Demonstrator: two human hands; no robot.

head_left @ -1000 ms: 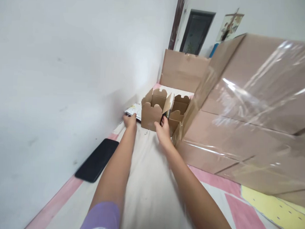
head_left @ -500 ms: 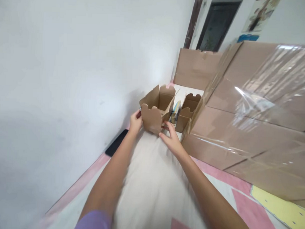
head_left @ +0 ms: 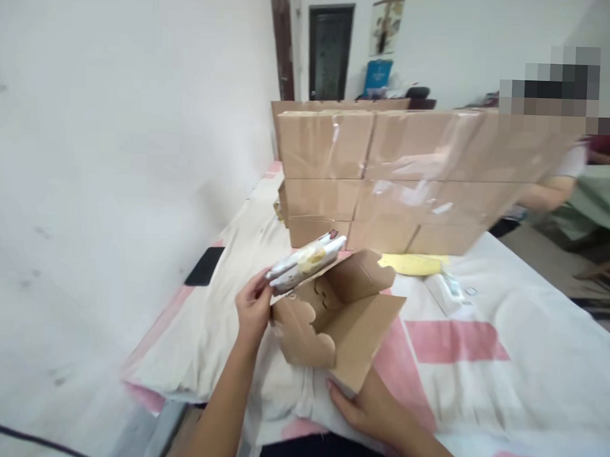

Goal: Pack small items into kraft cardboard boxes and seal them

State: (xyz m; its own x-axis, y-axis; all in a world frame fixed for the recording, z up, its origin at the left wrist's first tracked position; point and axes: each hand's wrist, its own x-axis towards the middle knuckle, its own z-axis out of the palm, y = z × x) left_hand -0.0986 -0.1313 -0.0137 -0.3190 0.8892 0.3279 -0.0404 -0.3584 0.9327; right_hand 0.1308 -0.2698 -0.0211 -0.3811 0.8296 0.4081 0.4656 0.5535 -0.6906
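Cardboard box (head_left: 349,323) tilts open nearside of the taped carton stack (head_left: 386,198), formed but unclosed, right hand (head_left: 373,405) gripping its edge, left hand (head_left: 253,308) pinching white packets (head_left: 306,263) on the stack-facing side, not inside.

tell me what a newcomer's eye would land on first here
Probably the taped stack of cardboard boxes, standing across the far part of the pink-and-white cloth. Next, nearer the camera, the open carton, tilted, with the right hand at its near lower edge. By the carton's upper left side, the left hand holds white packets.
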